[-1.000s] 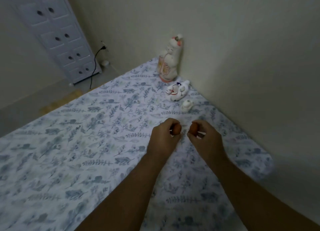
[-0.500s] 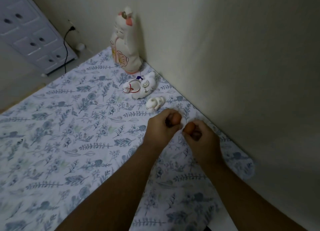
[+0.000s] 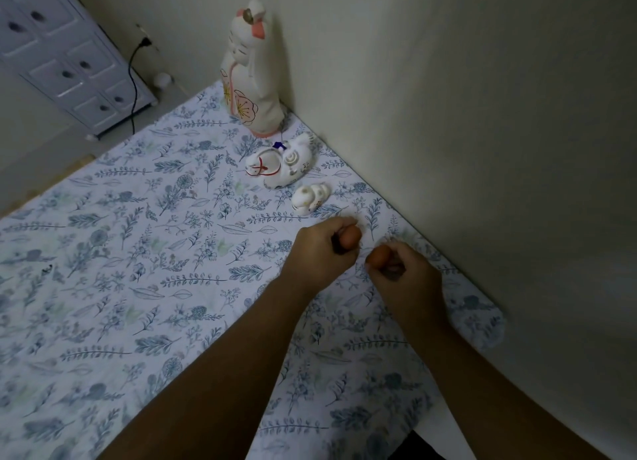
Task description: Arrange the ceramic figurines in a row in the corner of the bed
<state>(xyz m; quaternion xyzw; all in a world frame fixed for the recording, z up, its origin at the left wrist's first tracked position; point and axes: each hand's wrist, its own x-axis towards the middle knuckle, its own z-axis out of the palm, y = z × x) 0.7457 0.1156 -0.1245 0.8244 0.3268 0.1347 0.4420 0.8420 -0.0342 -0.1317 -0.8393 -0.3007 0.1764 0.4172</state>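
1. Left hand (image 3: 322, 249) is closed round a small brown figurine (image 3: 351, 236); right hand (image 3: 401, 273) grips a second brown figurine (image 3: 378, 255). Only the rounded tops show, so we cannot tell their shape.
2. Since a second ago we have carried both hands forward and toward the wall (image 3: 482, 114). They were level side by side; now the left leads, just short of the small white figurine (image 3: 310, 198), with the right behind it and nearer the wall.
3. Beyond the left hand the row runs on: the white horse figurine (image 3: 281, 164), then the tall robed figurine (image 3: 251, 80) upright in the corner. None of the three has shifted on the bed (image 3: 138, 252).
4. We judge the two brown pieces are lined up to extend the row toward us. Whether either touches the sheet yet, we cannot tell.
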